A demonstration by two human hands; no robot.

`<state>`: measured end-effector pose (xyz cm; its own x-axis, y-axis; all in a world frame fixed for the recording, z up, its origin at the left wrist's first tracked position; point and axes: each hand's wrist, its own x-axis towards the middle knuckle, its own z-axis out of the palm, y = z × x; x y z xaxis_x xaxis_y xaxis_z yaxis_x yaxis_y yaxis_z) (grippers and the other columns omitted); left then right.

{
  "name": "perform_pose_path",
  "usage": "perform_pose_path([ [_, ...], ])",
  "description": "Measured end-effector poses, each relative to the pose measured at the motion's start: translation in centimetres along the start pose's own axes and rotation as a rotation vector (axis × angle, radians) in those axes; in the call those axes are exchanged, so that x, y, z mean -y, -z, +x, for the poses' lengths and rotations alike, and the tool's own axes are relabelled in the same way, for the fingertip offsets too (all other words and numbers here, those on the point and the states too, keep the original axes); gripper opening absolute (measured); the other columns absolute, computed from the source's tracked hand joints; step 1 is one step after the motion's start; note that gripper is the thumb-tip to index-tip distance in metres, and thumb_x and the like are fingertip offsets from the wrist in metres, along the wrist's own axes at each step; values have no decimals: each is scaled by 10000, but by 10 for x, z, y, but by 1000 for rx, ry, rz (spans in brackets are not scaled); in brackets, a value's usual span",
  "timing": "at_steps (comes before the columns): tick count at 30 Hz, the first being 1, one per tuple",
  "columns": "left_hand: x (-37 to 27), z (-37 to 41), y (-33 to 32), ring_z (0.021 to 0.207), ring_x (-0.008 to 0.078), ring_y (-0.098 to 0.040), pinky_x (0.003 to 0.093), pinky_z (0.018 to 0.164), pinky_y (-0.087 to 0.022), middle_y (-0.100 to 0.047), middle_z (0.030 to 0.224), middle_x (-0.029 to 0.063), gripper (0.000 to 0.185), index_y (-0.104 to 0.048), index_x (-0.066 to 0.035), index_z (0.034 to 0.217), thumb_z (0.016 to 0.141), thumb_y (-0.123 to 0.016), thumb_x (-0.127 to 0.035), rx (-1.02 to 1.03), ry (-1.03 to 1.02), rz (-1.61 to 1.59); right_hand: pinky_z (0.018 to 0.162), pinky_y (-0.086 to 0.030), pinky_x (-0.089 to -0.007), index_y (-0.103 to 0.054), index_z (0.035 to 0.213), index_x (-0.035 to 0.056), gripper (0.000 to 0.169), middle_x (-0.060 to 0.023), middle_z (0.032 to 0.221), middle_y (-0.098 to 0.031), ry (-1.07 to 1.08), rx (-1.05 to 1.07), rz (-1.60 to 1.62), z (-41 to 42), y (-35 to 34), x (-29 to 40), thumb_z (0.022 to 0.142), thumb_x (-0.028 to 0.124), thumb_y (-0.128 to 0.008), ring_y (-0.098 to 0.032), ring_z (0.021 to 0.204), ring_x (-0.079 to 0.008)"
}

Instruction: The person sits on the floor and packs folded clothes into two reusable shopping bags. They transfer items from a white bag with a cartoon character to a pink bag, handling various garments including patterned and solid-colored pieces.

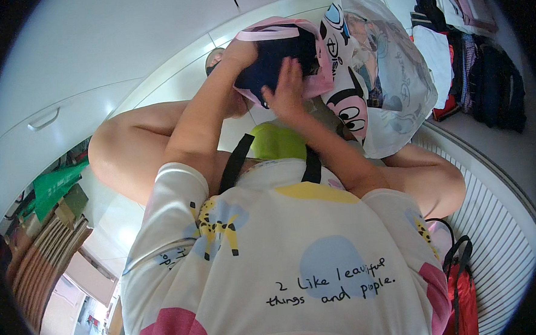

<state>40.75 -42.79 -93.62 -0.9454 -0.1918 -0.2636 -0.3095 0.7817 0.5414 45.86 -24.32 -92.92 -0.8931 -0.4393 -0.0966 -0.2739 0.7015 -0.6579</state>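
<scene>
A pink bag (322, 76) stands upright with its mouth facing up on the floor between my legs. Folded dark navy cloth (266, 54) fills its opening, and a pale pink strap (270, 33) crosses the far side. My left hand (243, 54) is at the bag's left rim, partly under the strap; its fingers are hidden, so its grip is unclear. Fingers spread, my right hand (286, 91) lies against the near right part of the navy cloth. A lime green object (278, 142) sits close to my body, below the bag.
Right of the bag stands a large clear plastic bag (395, 83) with cartoon prints and contents inside. Clothes (467, 66) are stacked in the open cabinet at right. A white drawer front (64, 101) rises on the left. A red bag (461, 298) lies behind me, beside a slatted panel (493, 210).
</scene>
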Motion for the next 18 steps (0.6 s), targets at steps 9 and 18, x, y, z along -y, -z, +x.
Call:
perform_pose_path([
  [9, -3, -32, 16, 973, 317, -594, 469, 882, -413, -600, 1096, 143, 307, -623, -85, 1044, 776, -480, -135, 573, 65, 522, 926, -364, -517, -235, 1394, 154, 810, -229, 1305, -400, 87, 205, -350, 35, -23, -35, 694, 155, -641, -421, 1182, -374],
  [18, -28, -79, 10, 1125, 262, -502, 484, 1038, -199, -589, 1123, 80, 504, -544, -173, 1188, 686, -588, -174, 597, -188, 817, 856, -453, -343, -539, 1154, 26, 583, -189, 1042, -613, -112, 378, -62, 110, 35, -67, 614, 196, -682, -595, 955, -294],
])
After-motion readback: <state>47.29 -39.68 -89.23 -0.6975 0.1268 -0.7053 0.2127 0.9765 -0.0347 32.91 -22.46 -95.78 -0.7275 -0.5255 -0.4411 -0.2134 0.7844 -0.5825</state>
